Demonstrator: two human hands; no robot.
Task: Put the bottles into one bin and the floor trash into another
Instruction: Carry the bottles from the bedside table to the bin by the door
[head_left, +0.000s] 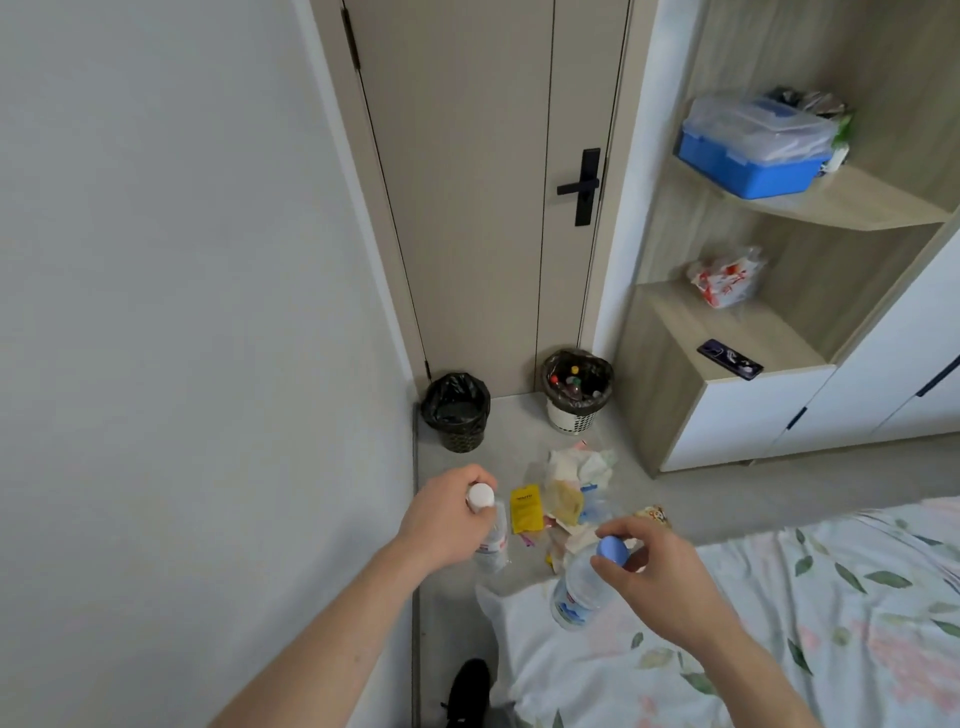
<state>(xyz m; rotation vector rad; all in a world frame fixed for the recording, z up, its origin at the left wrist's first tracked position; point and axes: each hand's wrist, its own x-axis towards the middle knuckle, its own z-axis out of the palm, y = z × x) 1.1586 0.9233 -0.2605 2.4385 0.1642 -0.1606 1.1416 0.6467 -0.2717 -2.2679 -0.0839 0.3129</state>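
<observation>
Each of the hands grips a clear plastic bottle by the neck, low in the frame: the left hand (441, 512) holds the white-capped bottle (491, 535), the right hand (644, 558) the blue-capped bottle (579, 592). Both look empty, so probably light, thin-walled and easily crushed; the stiff capped neck seems the surest hold. The white bin (574, 392) at centre already holds bottles; the black bin (457, 413) stands left of it. Floor trash (569, 491) lies between.

Blue box (748, 166) on shelf (852, 205), door (467, 208) shut.
</observation>
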